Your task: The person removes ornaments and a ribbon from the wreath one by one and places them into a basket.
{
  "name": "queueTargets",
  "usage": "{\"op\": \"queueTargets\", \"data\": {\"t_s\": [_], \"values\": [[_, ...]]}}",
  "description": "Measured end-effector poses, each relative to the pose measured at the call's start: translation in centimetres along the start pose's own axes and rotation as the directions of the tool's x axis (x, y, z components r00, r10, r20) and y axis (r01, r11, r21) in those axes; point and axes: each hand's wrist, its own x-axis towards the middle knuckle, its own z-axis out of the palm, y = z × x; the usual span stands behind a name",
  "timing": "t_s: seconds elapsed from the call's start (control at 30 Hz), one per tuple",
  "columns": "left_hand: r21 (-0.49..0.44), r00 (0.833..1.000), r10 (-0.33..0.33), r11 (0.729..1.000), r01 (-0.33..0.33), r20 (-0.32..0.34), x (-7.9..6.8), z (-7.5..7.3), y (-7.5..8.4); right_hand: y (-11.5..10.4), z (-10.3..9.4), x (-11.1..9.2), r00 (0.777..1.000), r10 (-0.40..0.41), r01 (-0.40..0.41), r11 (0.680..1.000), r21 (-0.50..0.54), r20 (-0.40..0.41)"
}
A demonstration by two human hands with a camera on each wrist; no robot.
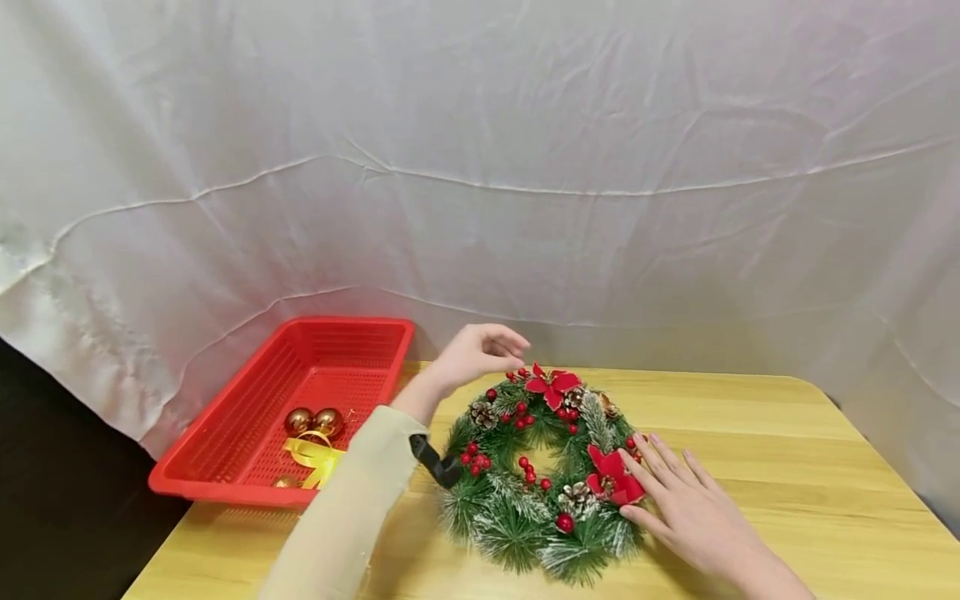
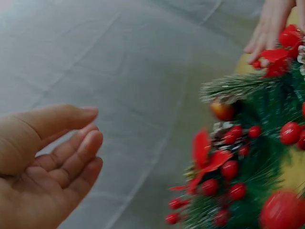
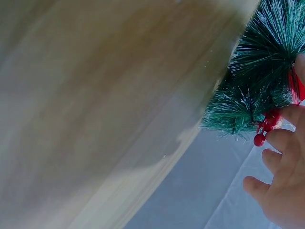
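Observation:
A green Christmas wreath (image 1: 517, 517) with red berries, pine cones and red poinsettia flowers lies on the wooden table. Above its far left edge hovers my left hand (image 1: 480, 354), its fingers loosely bent; the left wrist view shows nothing between thumb and fingers. My right hand (image 1: 690, 512) rests against the wreath's right side with spread fingers, beside a red poinsettia (image 1: 615, 477). In the right wrist view, the fingers (image 3: 281, 138) touch or lie close to red berries (image 3: 259, 139). At the wreath's far right, a gold bauble (image 2: 223, 109) sits among the sprigs, partly hidden.
A red plastic basket (image 1: 225, 425) stands on the table's left. In it lie gold baubles (image 1: 327, 422) and a yellow ribbon (image 1: 315, 454), partly covered by my left sleeve. A pale cloth (image 1: 525, 208) hangs behind the table (image 1: 787, 467).

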Motion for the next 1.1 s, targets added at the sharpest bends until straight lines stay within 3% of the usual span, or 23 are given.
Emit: {"op": "queueTargets", "data": {"t_s": [0.1, 0.23, 0.4, 0.57, 0.83, 1.1], "values": [[-0.044, 1.000, 0.001, 0.999, 0.000, 0.027, 1.0, 1.8, -1.0, -0.1, 0.1, 0.0, 1.000, 0.002, -0.002, 1.000, 0.004, 0.003], [-0.099, 1.000, -0.011, 0.995, 0.012, 0.008, 1.8, 3.4, -2.0, -0.2, 0.3, -0.1, 1.000, -0.001, 0.001, 1.000, 0.000, -0.005], [-0.136, 0.999, -0.032, 0.990, 0.027, -0.035, 2.4, 4.7, -2.9, -0.2, 0.3, 0.0, 1.000, -0.011, 0.011, 1.000, -0.009, -0.019], [-0.108, 0.998, -0.049, 0.993, 0.044, -0.049, 3.3, 5.6, -3.7, -0.2, 0.1, 0.1, 1.000, -0.008, 0.008, 1.000, -0.006, -0.020], [0.020, 0.996, -0.068, 0.998, 0.067, 0.054, 4.1, 7.1, -4.6, -0.3, 0.1, 0.2, 1.000, -0.011, 0.011, 1.000, -0.009, -0.021], [0.260, 0.983, -0.020, 0.965, -0.028, 0.181, 4.6, 8.1, -4.7, -0.2, 0.3, 0.2, 0.999, -0.023, 0.022, 1.000, -0.013, -0.047]]}}
